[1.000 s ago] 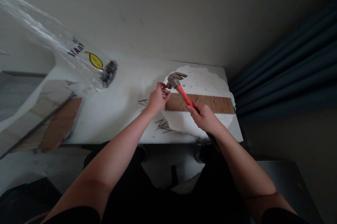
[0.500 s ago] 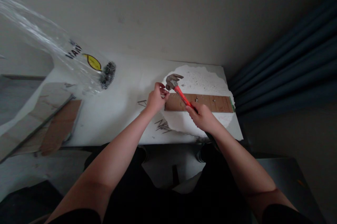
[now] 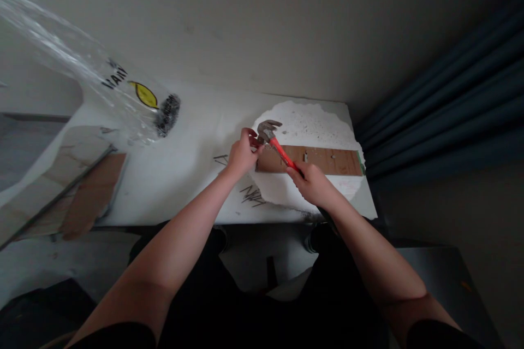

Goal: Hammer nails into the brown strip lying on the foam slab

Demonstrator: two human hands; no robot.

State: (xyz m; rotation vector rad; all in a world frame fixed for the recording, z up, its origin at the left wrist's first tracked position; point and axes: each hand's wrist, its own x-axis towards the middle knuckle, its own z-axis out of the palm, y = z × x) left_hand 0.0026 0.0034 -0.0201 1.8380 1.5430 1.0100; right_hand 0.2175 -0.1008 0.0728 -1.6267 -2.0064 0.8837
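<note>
My right hand is wrapped round the handle of a claw hammer with a red and black grip. The hammer's grey head is low over the left end of a brown board, right beside the fingers of my left hand. Those fingers are pinched at the board's upper left corner on a thin nail, which the hammer head and fingers mostly hide. The board lies on a white, ragged-edged slab. Loose nails lie on the table just below the board's left end.
A clear plastic bag with a dark heap of small pieces in its end lies at the left of the white table. Farther left are a brown board piece and a long dark bar. A dark curtain hangs at right.
The hammer head has come down slightly towards the pinched fingers, and my right hand has shifted a little left. My left hand keeps its place at the board's corner.
</note>
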